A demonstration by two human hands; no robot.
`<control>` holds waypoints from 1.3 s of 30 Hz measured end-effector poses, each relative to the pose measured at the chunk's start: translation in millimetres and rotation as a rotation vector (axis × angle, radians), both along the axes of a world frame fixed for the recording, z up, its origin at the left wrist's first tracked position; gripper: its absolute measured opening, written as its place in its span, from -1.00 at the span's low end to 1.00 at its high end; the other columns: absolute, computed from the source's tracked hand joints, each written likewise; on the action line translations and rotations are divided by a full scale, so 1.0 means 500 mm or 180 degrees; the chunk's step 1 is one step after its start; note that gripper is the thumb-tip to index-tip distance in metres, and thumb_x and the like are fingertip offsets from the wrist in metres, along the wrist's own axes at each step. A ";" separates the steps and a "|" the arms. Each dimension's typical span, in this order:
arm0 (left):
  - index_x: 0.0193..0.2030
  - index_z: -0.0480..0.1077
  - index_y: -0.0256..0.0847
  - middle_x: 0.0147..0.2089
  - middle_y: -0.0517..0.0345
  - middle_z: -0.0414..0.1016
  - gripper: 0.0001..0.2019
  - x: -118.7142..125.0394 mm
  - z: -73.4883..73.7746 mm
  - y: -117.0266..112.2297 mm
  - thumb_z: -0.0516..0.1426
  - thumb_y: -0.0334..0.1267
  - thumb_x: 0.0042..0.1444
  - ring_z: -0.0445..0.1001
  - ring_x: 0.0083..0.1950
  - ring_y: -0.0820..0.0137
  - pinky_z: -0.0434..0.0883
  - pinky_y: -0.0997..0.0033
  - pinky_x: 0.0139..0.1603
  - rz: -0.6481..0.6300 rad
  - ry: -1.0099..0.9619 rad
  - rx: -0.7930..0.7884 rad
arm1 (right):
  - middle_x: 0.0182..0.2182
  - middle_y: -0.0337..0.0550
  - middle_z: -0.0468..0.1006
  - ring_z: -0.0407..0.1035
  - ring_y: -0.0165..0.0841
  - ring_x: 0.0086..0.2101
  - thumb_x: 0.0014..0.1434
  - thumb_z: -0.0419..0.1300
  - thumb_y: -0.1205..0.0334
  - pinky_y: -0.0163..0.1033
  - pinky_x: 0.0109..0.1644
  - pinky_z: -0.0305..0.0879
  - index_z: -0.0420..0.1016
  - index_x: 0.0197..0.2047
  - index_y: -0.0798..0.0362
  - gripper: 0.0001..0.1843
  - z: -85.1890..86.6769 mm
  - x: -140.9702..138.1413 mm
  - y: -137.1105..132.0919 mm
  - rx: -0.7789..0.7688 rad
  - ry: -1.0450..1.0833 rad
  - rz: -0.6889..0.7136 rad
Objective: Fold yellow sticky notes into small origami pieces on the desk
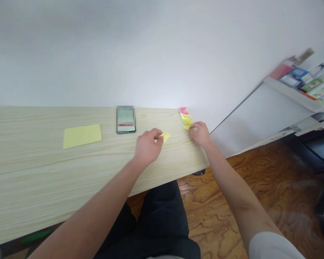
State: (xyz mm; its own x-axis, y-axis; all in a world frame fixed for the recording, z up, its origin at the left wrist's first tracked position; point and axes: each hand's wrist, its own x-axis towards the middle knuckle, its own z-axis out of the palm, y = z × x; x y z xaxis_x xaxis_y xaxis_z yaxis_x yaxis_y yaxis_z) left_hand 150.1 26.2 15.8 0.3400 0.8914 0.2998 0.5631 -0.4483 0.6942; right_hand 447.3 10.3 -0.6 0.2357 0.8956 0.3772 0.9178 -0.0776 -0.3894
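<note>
My left hand (pixel 149 146) is closed, thumb and fingers pinching a small piece of yellow paper (pixel 165 136) above the table. Over at the table's right end, my right hand (pixel 200 133) pinches another small yellow paper piece (pixel 187 127). Just beyond those fingertips lie crumpled or folded yellow papers (pixel 187 118) and a pink paper (pixel 183 110), close to the wall. How the pieces are folded is too small to make out.
A flat yellow sheet (pixel 82 136) lies on the wooden table (pixel 37 162) at left. A phone-like device with a blurred screen (pixel 126 119) sits near the wall (pixel 151 54). Shelves with boxes (pixel 299 77) stand at right, above a wood floor (pixel 248 180).
</note>
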 end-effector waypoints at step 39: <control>-0.17 0.45 -0.17 -0.42 0.23 0.54 -0.77 -0.263 0.022 0.120 0.28 -0.11 0.12 0.55 -0.35 0.38 0.45 0.39 -0.26 -0.0149 -0.2082 -0.1291 | -0.49 -0.25 0.65 0.58 -0.31 -0.45 0.02 0.46 0.09 -0.18 -0.30 0.53 0.53 -0.36 -0.01 -0.76 0.034 -0.502 0.120 -0.0270 0.3847 0.1581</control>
